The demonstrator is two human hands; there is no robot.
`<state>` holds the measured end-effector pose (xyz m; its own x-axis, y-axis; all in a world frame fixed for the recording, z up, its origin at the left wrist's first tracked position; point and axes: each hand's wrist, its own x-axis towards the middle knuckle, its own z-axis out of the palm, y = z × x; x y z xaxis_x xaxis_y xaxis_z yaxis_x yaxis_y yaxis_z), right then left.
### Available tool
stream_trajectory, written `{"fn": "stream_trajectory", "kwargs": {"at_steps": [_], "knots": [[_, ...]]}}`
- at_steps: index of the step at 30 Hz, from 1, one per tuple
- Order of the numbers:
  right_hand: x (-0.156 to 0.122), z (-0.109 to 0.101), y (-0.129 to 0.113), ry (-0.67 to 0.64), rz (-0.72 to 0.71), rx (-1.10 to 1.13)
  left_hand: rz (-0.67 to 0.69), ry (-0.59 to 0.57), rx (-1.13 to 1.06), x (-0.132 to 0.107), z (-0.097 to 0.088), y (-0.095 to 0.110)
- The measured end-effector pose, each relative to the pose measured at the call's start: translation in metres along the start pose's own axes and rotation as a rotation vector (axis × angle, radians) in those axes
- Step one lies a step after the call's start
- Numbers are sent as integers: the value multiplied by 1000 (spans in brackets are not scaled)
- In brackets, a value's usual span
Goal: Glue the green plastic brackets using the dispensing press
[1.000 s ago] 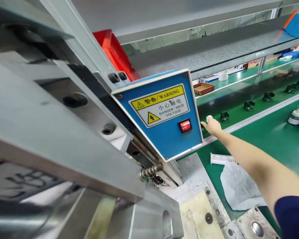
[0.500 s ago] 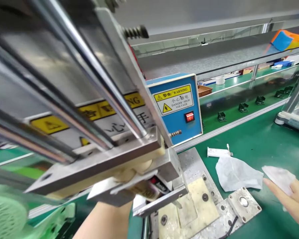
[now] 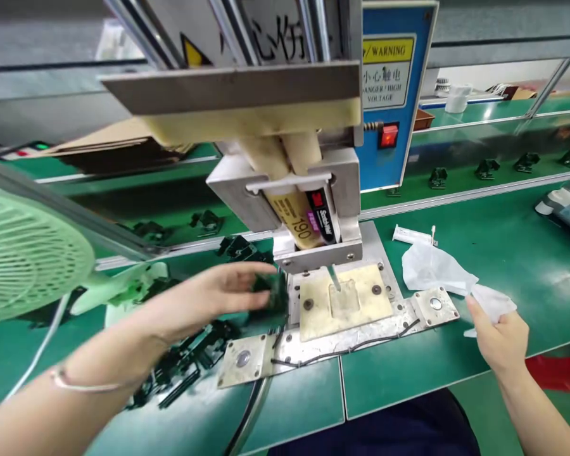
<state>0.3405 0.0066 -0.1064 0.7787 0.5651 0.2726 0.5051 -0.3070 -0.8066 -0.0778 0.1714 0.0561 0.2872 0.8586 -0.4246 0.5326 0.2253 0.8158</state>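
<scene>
The left hand [image 3: 230,290] grips a dark part [image 3: 276,295], fingers curled round one side and thumb on the other; blur hides its details. That part is just left of the pale plate [image 3: 368,310] on the metal base, beneath the cartridge [image 3: 299,221] and its nozzle [image 3: 333,277]. The right hand [image 3: 503,335] pinches a white wipe [image 3: 494,301] between thumb and fingers over the surface [image 3: 503,237], just beside a crumpled sheet [image 3: 430,266]. A tube [image 3: 411,236] lies behind that sheet. More dark pieces [image 3: 194,358] are heaped below the left forearm, near a green fan [image 3: 33,247].
</scene>
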Motion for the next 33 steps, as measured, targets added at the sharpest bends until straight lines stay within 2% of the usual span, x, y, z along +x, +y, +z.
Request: {"fn": "stream_trajectory", "kwargs": {"at_steps": [2,3,6,9,12,19,22,27,33], "knots": [[1,8,5,25,17,43,-90,-264,-179,-11,31,-18],[1,10,8,25,25,64,-104,-312,-262,-14,48,-25],[0,14,13,17,43,97,-120,-329,-393,-13,92,-35],[1,15,13,12,82,96,-114,-247,-410,2,111,-31],[1,15,10,-3,91,94,-91,-176,-378,18,114,-22],[1,15,9,-20,43,63,63,-215,-263,32,107,-9],[2,15,7,-27,65,66,159,-166,-165,37,105,-13],[2,12,6,-11,59,49,297,-1,87,39,107,-25],[-1,17,-6,-52,45,56,426,62,344,31,110,-31]]}}
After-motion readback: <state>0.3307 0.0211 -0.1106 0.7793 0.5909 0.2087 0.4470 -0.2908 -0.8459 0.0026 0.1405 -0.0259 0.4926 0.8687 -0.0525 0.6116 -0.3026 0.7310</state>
